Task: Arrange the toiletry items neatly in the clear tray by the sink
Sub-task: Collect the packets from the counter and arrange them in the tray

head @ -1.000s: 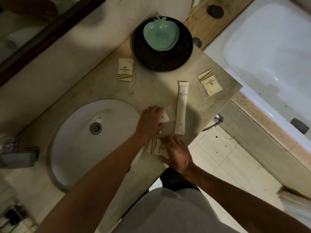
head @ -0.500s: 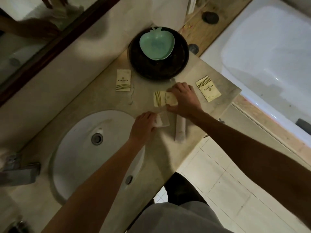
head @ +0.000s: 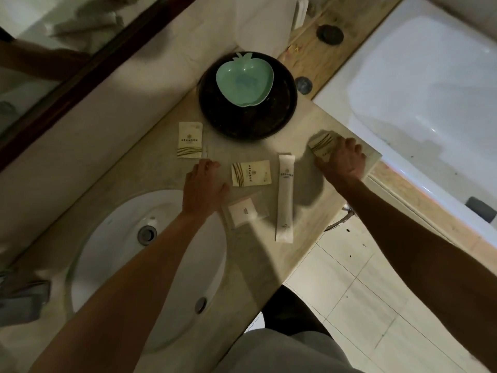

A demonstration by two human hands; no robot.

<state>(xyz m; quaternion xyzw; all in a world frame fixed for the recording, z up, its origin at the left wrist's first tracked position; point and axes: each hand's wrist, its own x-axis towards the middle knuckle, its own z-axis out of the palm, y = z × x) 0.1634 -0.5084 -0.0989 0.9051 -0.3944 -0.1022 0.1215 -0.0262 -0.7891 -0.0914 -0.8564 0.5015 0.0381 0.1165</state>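
Note:
Several toiletry packets lie on the stone counter. A cream sachet point(head: 189, 144) sits at the left and another cream sachet point(head: 251, 173) in the middle. A long white stick packet point(head: 285, 197) lies right of it, and a small clear-wrapped white packet point(head: 246, 212) lies below it. My left hand point(head: 204, 187) rests palm down on the counter just left of the middle sachet and holds nothing. Near the counter's right corner, my right hand point(head: 341, 160) has its fingers closed on a third cream sachet point(head: 321, 144). I cannot make out a clear tray.
A black round dish point(head: 215, 114) at the back holds a green apple-shaped dish point(head: 244, 79). The white sink basin point(head: 121, 265) lies at the lower left. The counter's edge drops to a tiled floor point(head: 363, 292) on the right, with a white bathtub point(head: 430, 103) beyond.
My right hand set a cream sachet down in the middle and moved right onto the corner sachet. My left hand let go of the clear-wrapped packet and shifted up beside the middle sachet.

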